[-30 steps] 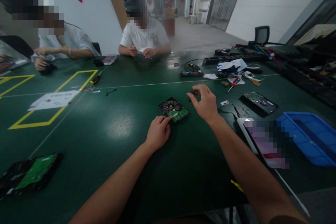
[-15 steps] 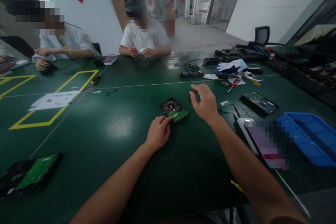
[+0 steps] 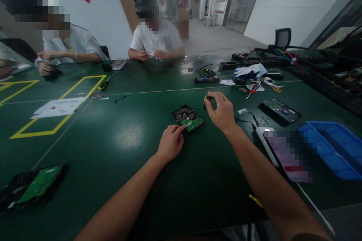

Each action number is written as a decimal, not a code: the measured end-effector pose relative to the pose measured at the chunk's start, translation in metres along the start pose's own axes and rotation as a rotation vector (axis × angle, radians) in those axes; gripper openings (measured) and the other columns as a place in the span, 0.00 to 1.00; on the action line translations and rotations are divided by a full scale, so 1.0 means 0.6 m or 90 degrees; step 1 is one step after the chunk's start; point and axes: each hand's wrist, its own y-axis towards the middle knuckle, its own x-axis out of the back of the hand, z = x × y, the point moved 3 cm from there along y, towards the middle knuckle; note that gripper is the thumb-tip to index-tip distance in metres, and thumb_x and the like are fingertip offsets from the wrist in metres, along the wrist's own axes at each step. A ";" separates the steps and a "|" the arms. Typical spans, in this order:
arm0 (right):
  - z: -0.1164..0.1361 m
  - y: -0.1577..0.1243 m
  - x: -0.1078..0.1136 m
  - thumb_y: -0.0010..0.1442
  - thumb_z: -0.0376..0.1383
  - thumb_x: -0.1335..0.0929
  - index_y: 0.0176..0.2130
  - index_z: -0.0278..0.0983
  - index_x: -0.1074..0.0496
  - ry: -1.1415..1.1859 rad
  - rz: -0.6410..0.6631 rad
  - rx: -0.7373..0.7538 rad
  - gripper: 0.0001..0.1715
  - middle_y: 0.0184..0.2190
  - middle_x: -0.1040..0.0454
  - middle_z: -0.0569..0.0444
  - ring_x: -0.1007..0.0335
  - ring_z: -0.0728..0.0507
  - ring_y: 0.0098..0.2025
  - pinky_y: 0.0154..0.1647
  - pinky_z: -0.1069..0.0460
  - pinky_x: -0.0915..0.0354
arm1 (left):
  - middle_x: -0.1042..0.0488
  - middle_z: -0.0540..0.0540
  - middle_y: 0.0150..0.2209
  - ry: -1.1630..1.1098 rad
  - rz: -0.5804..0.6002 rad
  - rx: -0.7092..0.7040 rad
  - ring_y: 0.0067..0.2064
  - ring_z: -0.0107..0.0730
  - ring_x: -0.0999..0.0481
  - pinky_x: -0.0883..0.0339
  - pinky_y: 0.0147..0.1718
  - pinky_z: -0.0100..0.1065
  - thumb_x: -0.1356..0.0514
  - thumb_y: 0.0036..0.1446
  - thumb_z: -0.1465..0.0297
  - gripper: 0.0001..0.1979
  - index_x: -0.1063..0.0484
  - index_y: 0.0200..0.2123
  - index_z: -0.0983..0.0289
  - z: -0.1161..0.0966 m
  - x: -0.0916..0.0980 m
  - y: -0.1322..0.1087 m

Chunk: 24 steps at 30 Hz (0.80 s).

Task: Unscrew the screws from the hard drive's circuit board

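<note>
A hard drive [image 3: 184, 115] lies on the green table in front of me, its green circuit board facing up. My left hand [image 3: 171, 141] steadies it at the near left, index finger stretched onto the board and the other fingers bent at the edge. Over the drive's right side, my right hand [image 3: 219, 109] pinches a small screwdriver [image 3: 206, 101] by its yellow-and-black handle. The thin shaft points down toward the drive's right edge; I cannot tell whether its tip sits in a screw.
Another hard drive [image 3: 279, 111], a phone [image 3: 285, 154] and a blue tray [image 3: 336, 150] are at right. Farther back lie gloves [image 3: 250, 71] and a red screwdriver [image 3: 252, 91]. A drive [image 3: 34, 186] is at near left. Two people sit across the table.
The screwdriver's handle has turned in my right fingers, and more of its yellow shows now. My left hand and the hard drive have stayed in place.
</note>
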 end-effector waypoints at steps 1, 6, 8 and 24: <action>-0.001 0.000 0.001 0.67 0.38 0.31 0.48 0.42 0.31 0.000 -0.016 -0.004 0.09 0.48 0.23 0.45 0.25 0.36 0.52 0.55 0.39 0.29 | 0.27 0.61 0.49 0.001 0.001 0.000 0.50 0.45 0.29 0.31 0.50 0.47 0.46 0.65 0.73 0.25 0.32 0.64 0.60 0.000 0.000 0.000; -0.003 -0.003 -0.001 0.67 0.41 0.30 0.48 0.41 0.31 0.003 0.007 -0.040 0.11 0.45 0.23 0.47 0.24 0.37 0.47 0.50 0.40 0.27 | 0.27 0.61 0.49 0.006 0.004 0.001 0.50 0.45 0.29 0.31 0.51 0.47 0.46 0.65 0.74 0.24 0.32 0.64 0.60 -0.001 0.001 0.001; 0.001 -0.002 -0.003 0.68 0.40 0.32 0.51 0.41 0.30 -0.013 0.033 -0.026 0.12 0.45 0.23 0.47 0.24 0.37 0.48 0.52 0.39 0.28 | 0.27 0.61 0.49 0.007 0.006 0.001 0.50 0.46 0.29 0.31 0.51 0.47 0.46 0.65 0.74 0.24 0.32 0.64 0.61 -0.001 0.001 0.001; 0.003 0.002 0.002 0.69 0.38 0.35 0.51 0.41 0.31 -0.041 0.020 -0.005 0.10 0.47 0.26 0.44 0.29 0.34 0.53 0.55 0.37 0.32 | 0.27 0.60 0.50 0.008 -0.002 -0.004 0.50 0.45 0.29 0.30 0.49 0.47 0.45 0.65 0.74 0.25 0.33 0.64 0.59 0.002 -0.002 0.000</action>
